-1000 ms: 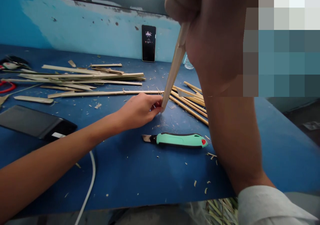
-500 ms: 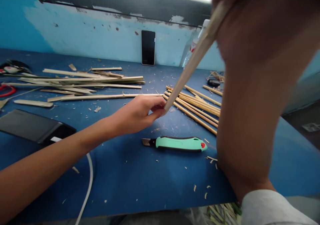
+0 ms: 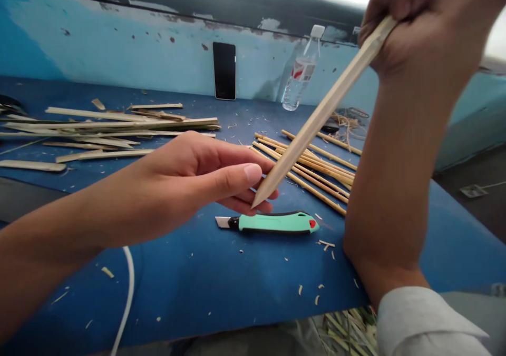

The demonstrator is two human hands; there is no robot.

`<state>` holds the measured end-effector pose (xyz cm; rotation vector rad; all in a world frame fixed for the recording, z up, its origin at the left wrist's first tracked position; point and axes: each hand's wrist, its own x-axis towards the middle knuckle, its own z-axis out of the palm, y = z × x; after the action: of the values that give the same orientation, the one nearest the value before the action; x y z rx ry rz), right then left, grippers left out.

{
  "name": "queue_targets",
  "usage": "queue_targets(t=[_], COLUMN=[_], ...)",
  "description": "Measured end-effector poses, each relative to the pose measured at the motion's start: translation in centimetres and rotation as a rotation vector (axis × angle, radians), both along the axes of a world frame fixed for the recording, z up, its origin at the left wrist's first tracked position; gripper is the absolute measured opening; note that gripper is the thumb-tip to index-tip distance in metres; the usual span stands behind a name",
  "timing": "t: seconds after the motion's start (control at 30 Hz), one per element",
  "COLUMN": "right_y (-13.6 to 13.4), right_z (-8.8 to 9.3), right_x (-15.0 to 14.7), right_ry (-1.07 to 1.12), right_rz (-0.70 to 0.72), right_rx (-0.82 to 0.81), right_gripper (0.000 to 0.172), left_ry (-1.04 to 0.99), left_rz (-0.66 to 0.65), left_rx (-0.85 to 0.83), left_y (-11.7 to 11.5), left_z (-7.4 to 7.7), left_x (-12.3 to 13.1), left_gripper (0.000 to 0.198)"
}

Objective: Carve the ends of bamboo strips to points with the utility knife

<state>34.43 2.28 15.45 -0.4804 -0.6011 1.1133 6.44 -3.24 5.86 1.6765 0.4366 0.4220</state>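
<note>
My right hand (image 3: pixel 427 37) is raised at the upper right, its fingers wrapped round the upper end of a pale bamboo stick (image 3: pixel 322 115). The stick slants down to the left and ends in a point. At that lower end, my left hand (image 3: pixel 197 179) has its fingers stretched out behind the stick, which lies against them; the thumb is close beside it, not closed over it. Just below the tip a green utility knife (image 3: pixel 276 223) lies on the blue table (image 3: pixel 221 287), blade out and facing left.
Several thin round sticks (image 3: pixel 312 169) lie behind the knife. Split bamboo strips (image 3: pixel 130 127) are piled at the left. A phone (image 3: pixel 224 71) and a water bottle (image 3: pixel 302 71) stand by the wall. A white cable (image 3: pixel 128 287) crosses the table's front edge.
The stick has turned so that its pointed tip shows, and its upper end is now in sight. My left hand has loosened from a pinch on the tip and come closer to the camera.
</note>
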Motion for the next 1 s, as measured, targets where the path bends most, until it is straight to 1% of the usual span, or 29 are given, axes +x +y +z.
queue_targets(t=[0.1, 0.2, 0.3, 0.4, 0.57, 0.67, 0.87, 1.0], right_y=[1.3, 2.4, 2.9, 2.8, 2.6, 2.5, 2.3, 2.6], right_z=[-1.1, -2.0, -2.4, -2.5, -2.4, -2.3, -2.0, -2.0], right_x=[-0.2, 0.0, 0.3, 0.3, 0.2, 0.3, 0.1, -0.4], right_ry=[0.131, 0.160, 0.182, 0.182, 0.164, 0.155, 0.108, 0.082], right_rz=[0.014, -0.002, 0.005, 0.011, -0.009, -0.029, -0.064, -0.082], right_rx=[0.018, 0.001, 0.012, 0.019, 0.023, 0.029, 0.053, 0.046], right_gripper=[0.036, 0.030, 0.023, 0.020, 0.018, 0.018, 0.019, 0.014], left_ry=[-0.016, -0.035, -0.034, -0.020, 0.015, 0.042, 0.140, 0.182], left_rz=[0.009, 0.037, 0.068, 0.079, 0.060, 0.062, 0.059, 0.035], left_rx=[-0.007, -0.046, -0.073, -0.055, -0.041, 0.004, 0.104, 0.092], left_y=[0.0, 0.1, 0.0, 0.0, 0.1, 0.2, 0.5, 0.4], left_z=[0.1, 0.2, 0.4, 0.5, 0.5, 0.5, -0.4, -1.0], left_x=[0.0, -0.1, -0.1, -0.1, -0.1, -0.1, -0.1, -0.1], left_gripper=[0.028, 0.027, 0.026, 0.025, 0.027, 0.026, 0.030, 0.029])
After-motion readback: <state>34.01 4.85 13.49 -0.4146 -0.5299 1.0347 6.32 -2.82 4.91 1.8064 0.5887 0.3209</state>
